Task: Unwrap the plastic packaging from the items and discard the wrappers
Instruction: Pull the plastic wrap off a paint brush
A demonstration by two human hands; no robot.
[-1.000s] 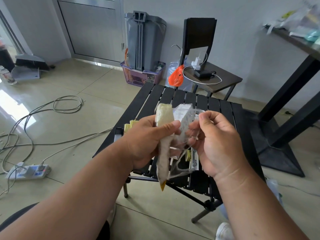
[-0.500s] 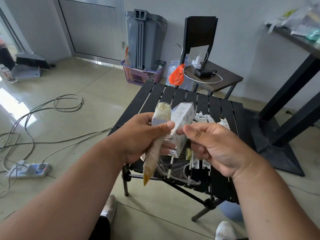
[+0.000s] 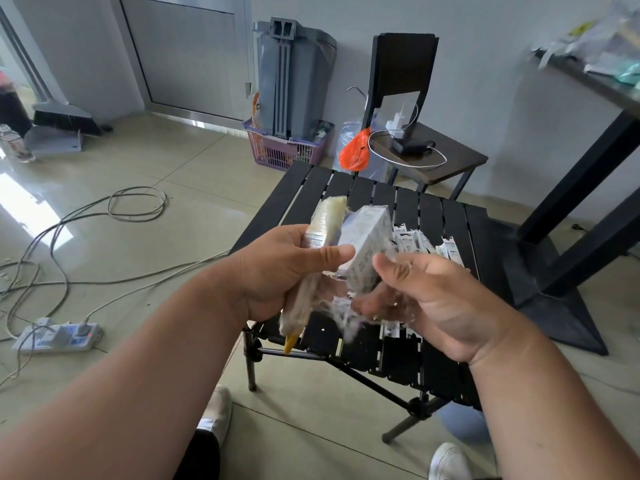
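Since half a second ago the right hand (image 3: 429,299) has dropped below the white box (image 3: 367,251) and turned palm up, and clear plastic wrap (image 3: 343,310) now bunches between the two hands. Behind the black slatted table (image 3: 446,216), a purple basket (image 3: 284,150) on the floor holds a tall grey bin (image 3: 294,77) and some small items too indistinct to name. On the table's far right part lie a row of small white sachets (image 3: 415,240).

Both forearms reach forward over the table's near edge. The left hand (image 3: 277,268) grips a long wrapped item (image 3: 322,237) with curled fingers, its thumb stretched across towards the box. The right hand's fingers are loosely curled upward under the box, with wrap lying blurred across them; whether they pinch the film or merely cradle it cannot be told.

The wrapped item's long axis runs steeply, its pale blunt end up and away, its yellow tip (image 3: 290,342) pointing down towards the person, below the left hand. The box stands tilted just beside it, touching it, with its top leaning away to the right.
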